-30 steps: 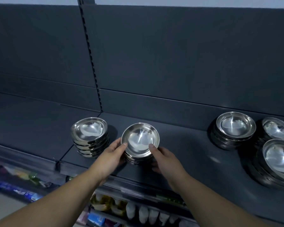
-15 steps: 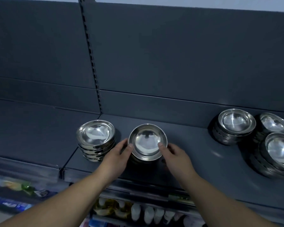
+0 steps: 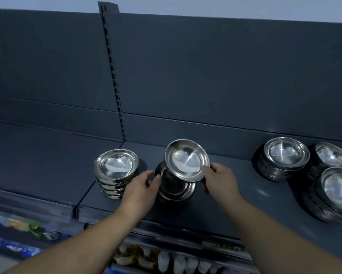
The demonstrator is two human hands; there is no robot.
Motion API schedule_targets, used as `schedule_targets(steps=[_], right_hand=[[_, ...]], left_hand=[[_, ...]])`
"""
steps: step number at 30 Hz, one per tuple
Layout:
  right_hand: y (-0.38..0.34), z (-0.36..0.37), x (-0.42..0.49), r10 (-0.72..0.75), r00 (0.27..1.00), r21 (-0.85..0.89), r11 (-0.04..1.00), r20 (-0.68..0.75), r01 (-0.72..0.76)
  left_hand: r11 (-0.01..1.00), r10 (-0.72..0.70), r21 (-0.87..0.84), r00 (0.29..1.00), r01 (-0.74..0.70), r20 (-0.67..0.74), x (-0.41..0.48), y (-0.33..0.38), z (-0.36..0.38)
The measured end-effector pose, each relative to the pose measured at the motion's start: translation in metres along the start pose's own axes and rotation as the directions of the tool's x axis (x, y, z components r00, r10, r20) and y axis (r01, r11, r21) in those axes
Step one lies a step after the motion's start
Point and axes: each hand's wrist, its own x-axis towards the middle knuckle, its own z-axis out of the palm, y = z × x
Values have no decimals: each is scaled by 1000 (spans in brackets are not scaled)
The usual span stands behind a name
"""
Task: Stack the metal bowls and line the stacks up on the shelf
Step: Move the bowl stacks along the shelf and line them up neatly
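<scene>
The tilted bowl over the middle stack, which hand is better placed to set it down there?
The right hand: it pinches the tilted bowl by its rim, just above the middle stack. The left hand grips that stack's left edge, so it likely serves better to steady it.

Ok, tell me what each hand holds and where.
The right hand pinches the tilted bowl at its right rim; the left hand holds the stack beneath it by its left edge.

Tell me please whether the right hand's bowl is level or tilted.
Tilted: the bowl faces the camera, its far rim above the stack.
</scene>
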Motion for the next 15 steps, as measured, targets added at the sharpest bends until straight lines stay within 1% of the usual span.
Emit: schedule_targets(steps=[4, 11, 15], right_hand=[[4, -2, -3, 26, 997, -5, 1000, 74, -25], [6, -4, -1, 15, 993, -14, 1000, 116, -13], [7, -2, -1, 36, 989, -19, 999, 145, -34]], left_hand=[[999, -10, 36, 1000, 11, -5, 4, 6, 1], [997, -69, -31, 997, 70, 15, 6, 8, 5], [970, -108, -213, 992, 119, 65, 2, 5, 6]])
